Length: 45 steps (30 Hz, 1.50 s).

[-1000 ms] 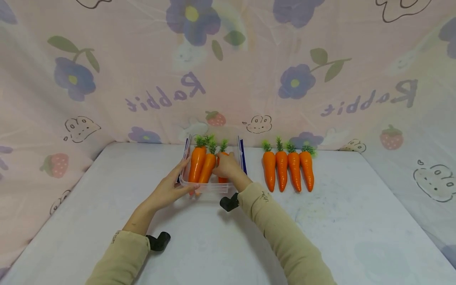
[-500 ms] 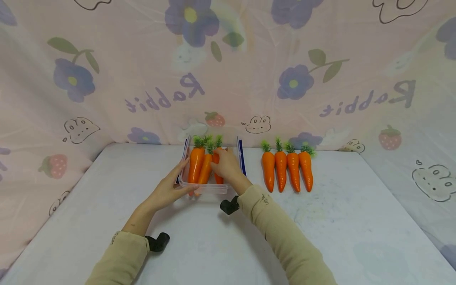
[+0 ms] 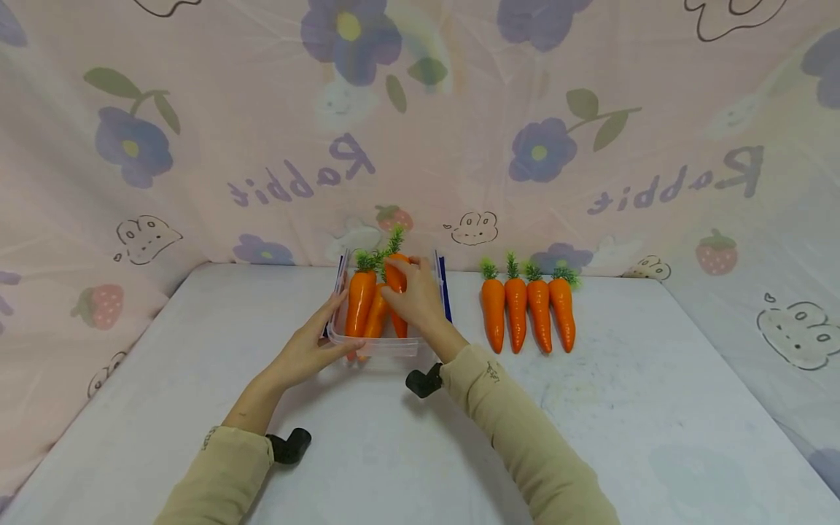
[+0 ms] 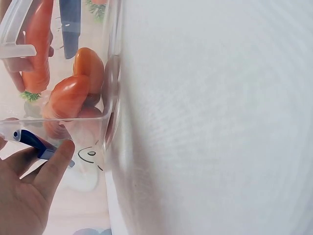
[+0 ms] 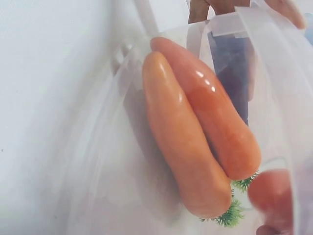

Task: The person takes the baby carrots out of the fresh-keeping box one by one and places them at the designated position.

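A clear plastic box (image 3: 394,348) with blue side flaps stands near the back of the table. Two orange toy carrots (image 3: 359,302) with green tops lie inside, leaning on its left part. My left hand (image 3: 307,355) holds the box's near left corner, thumb along the front rim and fingers on the left side by a blue flap (image 4: 34,143). Inside the box, my right hand (image 3: 420,297) grips a third carrot (image 3: 393,277) near its top, its leafy end raised above the others. Through the clear wall, the left wrist view shows this gripped carrot (image 4: 38,49).
Several more carrots (image 3: 517,313) lie in a row right of the box, leafy tops toward the back. A patterned curtain (image 3: 420,146) hangs behind the white table (image 3: 643,408). Black wrist mounts (image 3: 292,446) stick out from both sleeves.
My right hand has shifted its carrot left toward the other two, then raised its leafy end. My left hand has stayed on the box's corner.
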Motion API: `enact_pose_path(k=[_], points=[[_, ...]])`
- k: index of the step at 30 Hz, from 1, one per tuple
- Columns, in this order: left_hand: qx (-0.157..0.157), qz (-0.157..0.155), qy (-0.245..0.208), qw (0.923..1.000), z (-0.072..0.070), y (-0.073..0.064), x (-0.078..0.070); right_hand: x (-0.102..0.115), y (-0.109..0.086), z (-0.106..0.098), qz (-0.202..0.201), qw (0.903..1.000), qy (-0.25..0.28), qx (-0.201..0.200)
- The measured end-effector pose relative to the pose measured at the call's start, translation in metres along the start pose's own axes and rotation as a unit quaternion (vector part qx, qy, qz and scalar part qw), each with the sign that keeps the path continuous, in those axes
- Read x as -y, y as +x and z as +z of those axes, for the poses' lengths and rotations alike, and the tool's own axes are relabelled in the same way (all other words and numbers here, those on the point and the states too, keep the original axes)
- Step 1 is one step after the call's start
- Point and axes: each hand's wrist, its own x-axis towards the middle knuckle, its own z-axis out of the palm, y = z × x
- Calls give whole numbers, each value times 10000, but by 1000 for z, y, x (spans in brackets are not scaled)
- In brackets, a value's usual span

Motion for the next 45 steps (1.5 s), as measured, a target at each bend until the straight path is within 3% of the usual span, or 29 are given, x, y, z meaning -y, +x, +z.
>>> enact_pose_path(k=[9, 15, 21, 32, 45], points=[[-44, 43, 18, 10000, 0, 2, 1, 2, -1, -3, -278, 9984, 401, -293], [-18, 43, -5, 10000, 1, 1, 1, 1, -2, -6, -656, 9905, 866, -846], [41, 23, -80, 10000, 1, 2, 0, -3, -2, -9, -939, 9822, 981, -1295], [0, 66, -131, 9999, -1, 1, 2, -8, -6, -27, -943, 9819, 957, -1334], [30, 207, -105, 9997, -1, 1, 2, -31, -17, -56, -720, 9835, 850, -1425]])
